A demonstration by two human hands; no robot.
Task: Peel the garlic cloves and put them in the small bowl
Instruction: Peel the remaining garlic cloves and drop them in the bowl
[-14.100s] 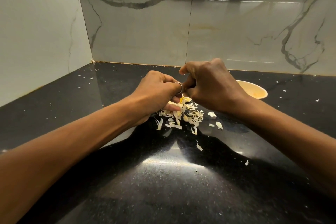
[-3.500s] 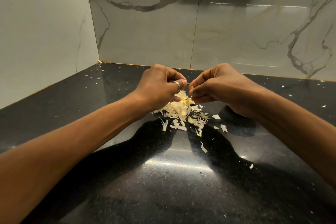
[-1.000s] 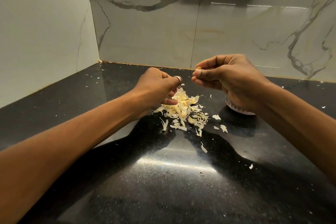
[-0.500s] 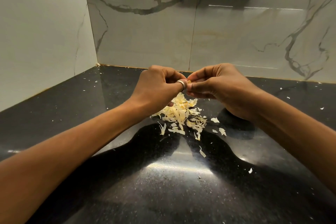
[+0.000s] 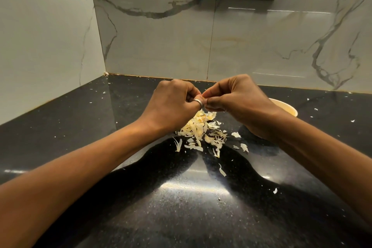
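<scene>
Small bowl [image 5: 287,106] sits behind the right wrist, contents hidden.
Left hand [image 5: 173,104] and right hand [image 5: 239,98] meet above peels [image 5: 198,130], fingers curled; I can't tell what they pinch.

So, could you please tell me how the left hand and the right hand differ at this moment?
The left hand wears a silver ring; the right hand shows none. The left hand sits over the pile of peels, while the right hand partly hides the small bowl. Both have curled fingers meeting above the pile, pinching what seems a garlic clove, mostly hidden.
</scene>
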